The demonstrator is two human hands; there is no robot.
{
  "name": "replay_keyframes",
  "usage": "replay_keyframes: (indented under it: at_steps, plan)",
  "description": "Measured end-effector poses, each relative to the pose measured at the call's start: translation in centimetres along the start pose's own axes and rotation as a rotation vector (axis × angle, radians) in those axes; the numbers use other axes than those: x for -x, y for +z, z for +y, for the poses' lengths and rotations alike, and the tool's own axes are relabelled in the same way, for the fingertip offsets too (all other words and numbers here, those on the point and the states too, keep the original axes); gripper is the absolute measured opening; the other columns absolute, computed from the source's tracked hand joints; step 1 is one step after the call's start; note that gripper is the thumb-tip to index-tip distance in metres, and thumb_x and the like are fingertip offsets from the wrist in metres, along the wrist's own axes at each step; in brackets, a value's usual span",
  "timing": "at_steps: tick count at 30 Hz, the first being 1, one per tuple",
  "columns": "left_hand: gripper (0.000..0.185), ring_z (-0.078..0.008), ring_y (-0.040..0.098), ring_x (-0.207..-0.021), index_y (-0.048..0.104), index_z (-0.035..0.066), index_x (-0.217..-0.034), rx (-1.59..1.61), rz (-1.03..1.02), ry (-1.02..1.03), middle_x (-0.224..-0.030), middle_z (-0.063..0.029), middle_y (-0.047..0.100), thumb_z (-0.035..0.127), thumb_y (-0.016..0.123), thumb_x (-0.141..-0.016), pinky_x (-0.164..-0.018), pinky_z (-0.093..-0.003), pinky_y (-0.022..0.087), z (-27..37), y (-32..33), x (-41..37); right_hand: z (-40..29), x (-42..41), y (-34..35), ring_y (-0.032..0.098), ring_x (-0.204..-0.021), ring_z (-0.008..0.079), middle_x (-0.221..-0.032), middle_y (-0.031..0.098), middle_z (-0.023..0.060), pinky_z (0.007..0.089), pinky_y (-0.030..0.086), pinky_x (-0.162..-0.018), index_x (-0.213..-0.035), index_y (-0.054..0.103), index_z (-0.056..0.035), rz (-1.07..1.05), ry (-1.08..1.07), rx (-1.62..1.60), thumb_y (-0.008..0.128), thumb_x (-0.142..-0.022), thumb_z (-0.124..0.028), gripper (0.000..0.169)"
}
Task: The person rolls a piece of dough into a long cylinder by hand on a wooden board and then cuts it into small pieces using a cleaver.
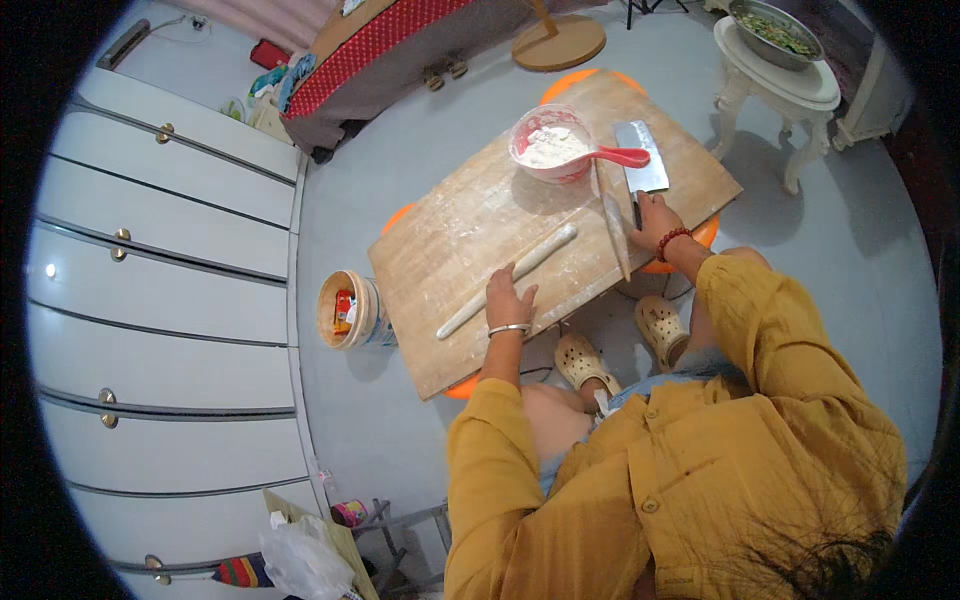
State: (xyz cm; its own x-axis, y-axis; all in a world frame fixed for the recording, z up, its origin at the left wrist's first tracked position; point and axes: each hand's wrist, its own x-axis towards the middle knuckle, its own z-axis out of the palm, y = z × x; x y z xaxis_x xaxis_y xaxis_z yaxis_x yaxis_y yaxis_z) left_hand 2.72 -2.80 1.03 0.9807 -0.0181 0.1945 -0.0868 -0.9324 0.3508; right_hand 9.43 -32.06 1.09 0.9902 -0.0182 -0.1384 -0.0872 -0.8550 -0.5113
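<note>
A long rope of dough [538, 251] lies aslant on a floured wooden board [427, 259]. My left hand [508, 300] rests on the rope near its middle, fingers apart. At the board's right edge my right hand [656, 220] is at the dark handle of a cleaver [642, 157], whose blade lies flat on the board; how firmly the fingers close round the handle is hard to see. Left of the cleaver lies a tapered wooden rolling pin [613, 225]. Beyond it stands a bowl of flour [559, 176], with a red-handled scoop [621, 156] across its rim.
Orange supports [461, 388] show under the board. A bucket [363, 319] holding packets stands at its left. A white stool [780, 81] at the upper right carries a metal bowl of chopped food [776, 37]. White cabinets [172, 300] line the left; a metal frame [405, 521] stands below.
</note>
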Motion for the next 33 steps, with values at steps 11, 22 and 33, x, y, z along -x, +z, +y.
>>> replay_keyframes:
  at_steps: [11,22,33]
  plan:
    - [0.046,-0.0326,0.049,-0.096,0.053,0.004,-0.107,0.126,-0.073,0.152,-0.100,-0.0153,0.054,0.022,0.067,-0.067,-0.083,-0.0390,0.040,1.2,5.3,-6.5,2.5,-3.8,1.2,0.053,-0.101,0.0352,-0.113,0.050,0.0255,0.0377,0.043,-0.085,-0.136,0.012,-0.0011,0.036,0.290,-0.311,0.062,-0.067,-0.017,0.087]
    - [0.031,-0.0319,0.051,-0.087,0.059,0.005,-0.089,0.187,-0.037,-0.015,-0.088,-0.0151,0.054,0.026,0.066,-0.068,-0.075,-0.0397,0.042,2.1,6.0,-7.1,3.2,2.5,-4.5,0.048,-0.075,0.0084,-0.102,0.052,0.0050,0.0215,0.042,-0.071,-0.132,0.032,-0.0052,0.534,-0.148,-0.909,0.053,-0.074,0.001,0.062]
    - [0.025,-0.0326,0.053,-0.080,0.056,0.005,-0.084,0.203,0.027,0.047,-0.087,-0.0147,0.055,0.023,0.064,-0.067,-0.071,-0.0414,0.044,0.7,6.9,-6.4,-5.9,7.9,-3.9,0.055,-0.084,0.0377,-0.094,0.056,0.0229,0.0407,0.044,-0.074,-0.120,0.039,0.0002,0.029,-0.559,-0.436,0.054,-0.079,-0.009,0.044]
